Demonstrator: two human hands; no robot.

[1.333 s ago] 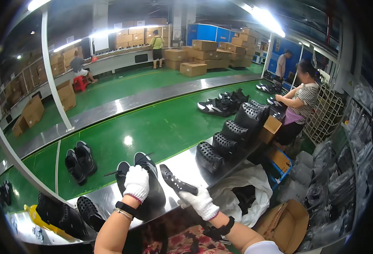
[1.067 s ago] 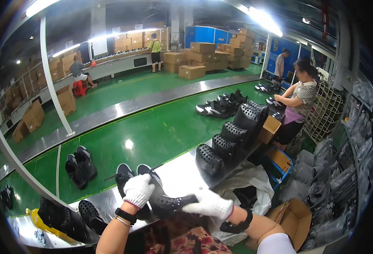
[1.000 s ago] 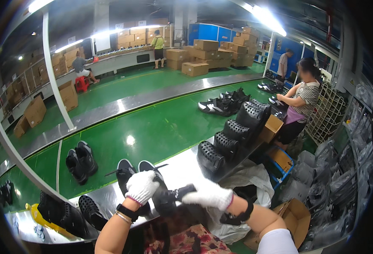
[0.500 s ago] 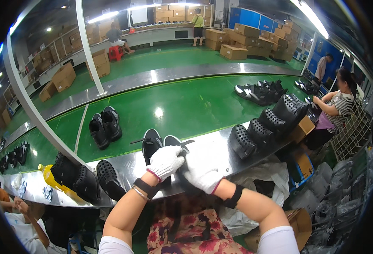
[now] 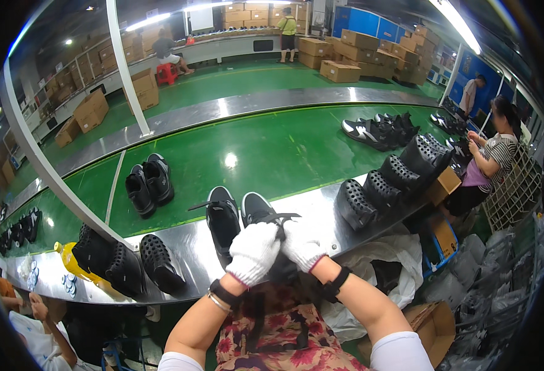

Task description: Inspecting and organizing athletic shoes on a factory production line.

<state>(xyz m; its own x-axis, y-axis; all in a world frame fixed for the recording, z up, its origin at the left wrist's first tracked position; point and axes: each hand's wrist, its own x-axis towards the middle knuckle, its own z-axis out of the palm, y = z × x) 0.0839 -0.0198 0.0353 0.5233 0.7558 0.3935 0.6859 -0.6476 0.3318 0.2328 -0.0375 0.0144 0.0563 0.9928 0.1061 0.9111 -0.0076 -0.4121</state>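
Left hand: The gloved left hand was curled over the held shoe's near side, apparently to steady it; whether it pinched anything could not be told.
Right hand: The gloved right hand bore in from the opposite side, fingers bent; what they gripped was hidden.
Held shoe: This black shoe lay between the near and far edges of the surface, toe outward, probably so that its opening faced the wearer of the gloves. A black strip crossed it.
Neighbouring shoe: Its likely mate lay just left, toe aligned, presumably to keep the two together.
Single perforated piece: One black perforated piece stood farther left, near the near edge.
Perforated row: Similar pieces lined the surface's right end, seemingly within easy reach.
Dark pair: Two shoes rested side by side on the green band, beyond the far edge.
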